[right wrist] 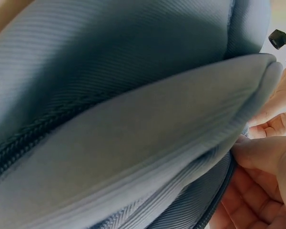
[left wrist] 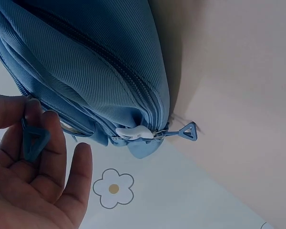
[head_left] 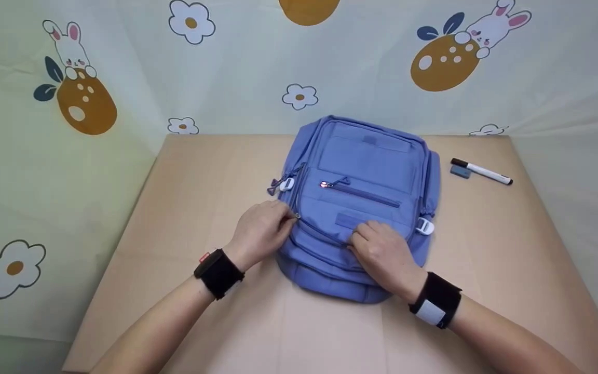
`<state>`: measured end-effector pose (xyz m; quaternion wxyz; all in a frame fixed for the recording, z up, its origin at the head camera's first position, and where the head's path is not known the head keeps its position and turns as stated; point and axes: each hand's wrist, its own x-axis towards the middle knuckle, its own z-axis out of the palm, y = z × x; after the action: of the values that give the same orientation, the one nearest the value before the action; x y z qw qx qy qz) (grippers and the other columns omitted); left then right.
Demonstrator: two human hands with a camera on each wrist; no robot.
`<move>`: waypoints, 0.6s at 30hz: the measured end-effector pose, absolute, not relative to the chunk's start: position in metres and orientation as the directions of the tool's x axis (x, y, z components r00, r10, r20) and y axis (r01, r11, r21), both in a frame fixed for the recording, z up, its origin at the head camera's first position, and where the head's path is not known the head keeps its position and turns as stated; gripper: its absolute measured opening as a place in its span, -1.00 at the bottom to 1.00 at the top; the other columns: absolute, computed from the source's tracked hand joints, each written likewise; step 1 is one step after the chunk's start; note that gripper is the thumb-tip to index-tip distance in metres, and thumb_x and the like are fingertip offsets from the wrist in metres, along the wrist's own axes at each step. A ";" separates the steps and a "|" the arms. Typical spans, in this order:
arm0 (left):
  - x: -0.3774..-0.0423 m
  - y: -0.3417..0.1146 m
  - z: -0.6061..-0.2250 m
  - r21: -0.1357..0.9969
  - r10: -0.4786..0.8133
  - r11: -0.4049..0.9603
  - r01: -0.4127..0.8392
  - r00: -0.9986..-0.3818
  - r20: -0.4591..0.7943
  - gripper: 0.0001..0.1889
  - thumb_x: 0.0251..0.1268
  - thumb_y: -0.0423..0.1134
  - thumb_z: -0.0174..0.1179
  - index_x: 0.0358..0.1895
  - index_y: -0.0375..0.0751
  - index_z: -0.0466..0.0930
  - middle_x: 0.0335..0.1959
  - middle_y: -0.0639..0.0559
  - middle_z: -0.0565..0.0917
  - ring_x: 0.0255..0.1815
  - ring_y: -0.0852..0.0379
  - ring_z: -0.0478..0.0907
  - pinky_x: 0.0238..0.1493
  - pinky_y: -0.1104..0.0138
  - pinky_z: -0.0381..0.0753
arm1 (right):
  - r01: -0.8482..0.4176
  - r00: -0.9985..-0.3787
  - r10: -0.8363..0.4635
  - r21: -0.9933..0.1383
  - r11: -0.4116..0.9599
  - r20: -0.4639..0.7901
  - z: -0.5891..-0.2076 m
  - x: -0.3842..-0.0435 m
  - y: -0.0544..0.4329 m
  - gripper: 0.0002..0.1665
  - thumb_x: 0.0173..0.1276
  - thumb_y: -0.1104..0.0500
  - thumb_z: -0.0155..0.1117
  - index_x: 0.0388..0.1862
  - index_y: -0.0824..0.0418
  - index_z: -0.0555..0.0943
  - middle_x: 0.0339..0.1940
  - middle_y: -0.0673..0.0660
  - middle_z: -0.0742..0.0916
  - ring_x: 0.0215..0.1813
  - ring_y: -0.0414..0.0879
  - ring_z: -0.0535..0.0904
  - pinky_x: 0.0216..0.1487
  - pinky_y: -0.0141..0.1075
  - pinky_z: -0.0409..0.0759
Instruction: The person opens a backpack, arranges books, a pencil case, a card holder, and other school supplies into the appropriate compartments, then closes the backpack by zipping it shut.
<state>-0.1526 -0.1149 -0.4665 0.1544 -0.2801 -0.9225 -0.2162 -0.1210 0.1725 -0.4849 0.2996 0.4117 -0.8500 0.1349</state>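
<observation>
A blue backpack [head_left: 366, 156] lies front side up on the table. At its left edge my left hand [head_left: 261, 228] pinches a zipper slider; in the left wrist view the triangular zipper pull [left wrist: 35, 143] hangs against the fingers. My right hand [head_left: 382, 254] pinches the backpack's fabric beside the curved front zipper [head_left: 322, 232], its fingertips partly hidden. In the right wrist view the thumb [right wrist: 257, 152] presses on the cloth edge there. Another triangular pull [left wrist: 188, 132] dangles by a white buckle [left wrist: 134, 132] on the backpack's side.
To the right of the backpack lie a black-and-white marker [head_left: 486, 172] and a small blue eraser-like block [head_left: 460, 171]. The light brown tabletop [head_left: 200, 176] is bordered by a patterned cloth [head_left: 242, 62] at the back and sides.
</observation>
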 end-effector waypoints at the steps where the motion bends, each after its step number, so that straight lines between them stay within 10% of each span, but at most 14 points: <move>1: -0.152 -0.115 -0.467 0.313 0.450 0.750 0.582 -0.797 0.403 -0.96 0.35 -0.26 0.33 -0.21 -0.09 0.66 -0.35 0.06 0.69 -0.37 0.09 0.60 -0.36 0.15 0.55 | -0.779 -0.484 -0.621 0.019 0.626 0.617 -0.485 -0.121 0.172 -0.82 0.25 0.25 0.47 -0.39 0.27 0.61 -0.38 0.09 0.62 -0.33 0.04 0.52 -0.37 -0.14 0.51; 18: -0.152 -0.115 -0.468 0.366 0.410 0.761 0.535 -0.835 0.368 -0.95 0.37 -0.22 0.32 -0.20 -0.08 0.67 -0.34 0.09 0.69 -0.37 0.13 0.59 -0.29 0.18 0.59 | -0.787 -0.520 -0.589 -0.079 0.612 0.618 -0.485 -0.112 0.210 -0.84 0.21 0.26 0.51 -0.21 0.23 0.75 -0.28 0.05 0.69 -0.24 -0.01 0.58 -0.24 -0.11 0.57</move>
<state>-0.1525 -0.1154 -0.4680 0.1339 -0.2545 -0.9289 -0.2335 -0.1123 0.2101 -0.4854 0.2782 0.4032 -0.8535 0.1777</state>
